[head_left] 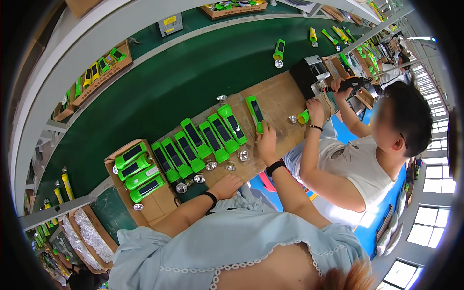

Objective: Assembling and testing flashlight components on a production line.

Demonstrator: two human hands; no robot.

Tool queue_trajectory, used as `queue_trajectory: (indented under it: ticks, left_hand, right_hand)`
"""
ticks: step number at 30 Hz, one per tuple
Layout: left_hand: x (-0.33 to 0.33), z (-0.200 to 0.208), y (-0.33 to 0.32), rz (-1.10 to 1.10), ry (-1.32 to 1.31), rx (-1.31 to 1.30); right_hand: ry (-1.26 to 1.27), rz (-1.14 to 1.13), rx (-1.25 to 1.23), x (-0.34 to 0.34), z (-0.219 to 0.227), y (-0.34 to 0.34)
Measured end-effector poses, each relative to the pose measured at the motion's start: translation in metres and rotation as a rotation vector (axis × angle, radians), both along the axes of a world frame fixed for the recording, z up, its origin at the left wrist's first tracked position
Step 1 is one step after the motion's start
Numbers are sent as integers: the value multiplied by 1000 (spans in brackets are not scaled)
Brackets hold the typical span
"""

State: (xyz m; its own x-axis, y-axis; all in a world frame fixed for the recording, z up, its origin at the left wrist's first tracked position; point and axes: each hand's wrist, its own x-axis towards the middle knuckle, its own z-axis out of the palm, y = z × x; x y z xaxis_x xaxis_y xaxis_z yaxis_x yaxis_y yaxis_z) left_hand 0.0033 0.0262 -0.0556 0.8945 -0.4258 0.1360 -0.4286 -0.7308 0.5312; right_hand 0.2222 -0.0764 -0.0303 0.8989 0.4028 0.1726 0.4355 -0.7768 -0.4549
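Note:
My right hand (267,143) grips the near end of a green flashlight body (255,112) with a dark solar panel, lying on the cardboard sheet (273,94). My left hand (227,186) rests at the sheet's near edge, fingers lying loosely and nothing visible in them. Beyond it, several green flashlights (212,140) lie side by side with panels facing up. Shiny reflector heads (210,166) lie along their near ends, one close to my left hand. Another reflector head (243,155) sits between the row and my right hand.
A cardboard box (169,200) with green flashlights stands on the left. To the right, a co-worker (353,159) holds a black power tool (352,84) and a green-yellow part (303,116) beside a black box-shaped device (309,77). A grey shelf rail (53,72) curves along the far left.

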Motion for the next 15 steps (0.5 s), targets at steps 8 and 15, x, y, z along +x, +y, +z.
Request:
queue_trajectory:
  ticks: [8,15]
  left_hand:
    - [-3,-8,-1,8,31,47]
    - [-4,-11,-2,-10,34,46]
  right_hand:
    - [-246,162,17,-10,12,35]
    - [72,190,-177,-11,7,71]
